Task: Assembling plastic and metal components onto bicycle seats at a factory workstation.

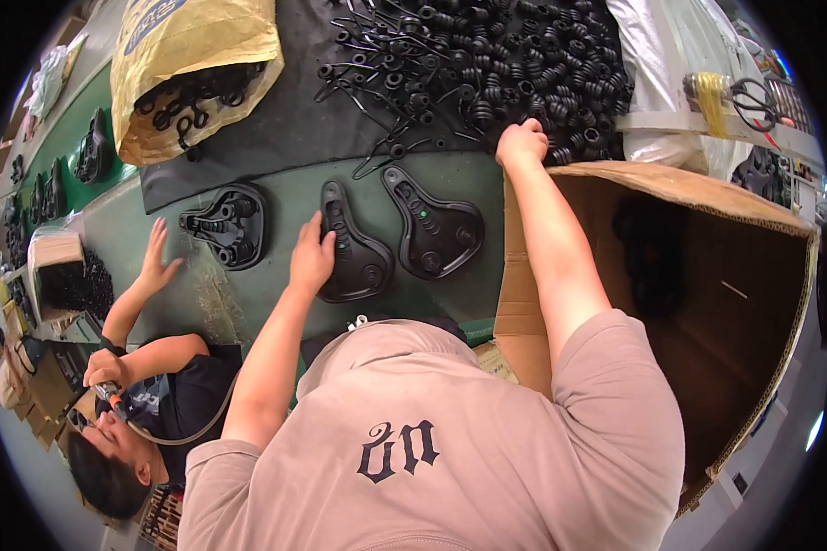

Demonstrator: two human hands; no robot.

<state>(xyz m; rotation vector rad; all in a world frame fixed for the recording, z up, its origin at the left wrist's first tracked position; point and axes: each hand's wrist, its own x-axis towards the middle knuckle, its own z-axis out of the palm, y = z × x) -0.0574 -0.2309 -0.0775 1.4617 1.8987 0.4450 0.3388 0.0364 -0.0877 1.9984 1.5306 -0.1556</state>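
Observation:
Three black saddle-shaped pieces like bicycle saddle undersides lie on the green table. My left hand (312, 255) is closed at the left edge of the middle saddle (363, 264), its fingers against the rim. To its right is a second saddle (441, 241); a third saddle (239, 230), with more parts on it, lies to the left. My right hand (522, 142) reaches forward to the near edge of a heap of ribbed black rubber pieces (560, 69). Its fingers are curled, and whatever is in them is hidden.
Bent black wire parts (386, 73) lie beside the heap on a dark sheet (276, 138). A yellow sack (193, 55) holds black loops. The open cardboard box (744, 275) stands under my right arm. At left a co-worker's hand (106, 367) holds a hose-fed tool.

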